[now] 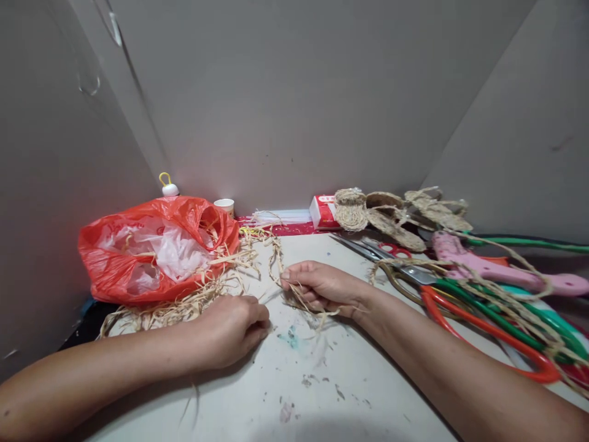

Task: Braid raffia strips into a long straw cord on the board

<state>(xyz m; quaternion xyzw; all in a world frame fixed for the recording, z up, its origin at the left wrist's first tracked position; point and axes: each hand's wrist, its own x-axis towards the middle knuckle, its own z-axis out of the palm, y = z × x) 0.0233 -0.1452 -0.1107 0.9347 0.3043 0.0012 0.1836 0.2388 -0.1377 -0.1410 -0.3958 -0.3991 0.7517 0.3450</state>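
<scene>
My left hand (232, 328) rests on the white table (322, 380) with its fingers curled into a loose fist; thin straw strands run under it, and what it grips is hidden. A little to the right, my right hand (322, 285) is closed on a bundle of dry straw strands (306, 304) that trail down onto the table. A braided straw cord (276, 255) runs from this hand toward the back. More loose straw (184, 304) lies in a heap left of my hands.
A red plastic bag (156, 248) with clear plastic inside sits at the left. Small woven straw sandals (391, 215), a red-and-white box (323, 212), scissors (381, 252), a pink tool (501, 270) and red and green hoops (488, 328) crowd the right. Grey cardboard walls enclose the table.
</scene>
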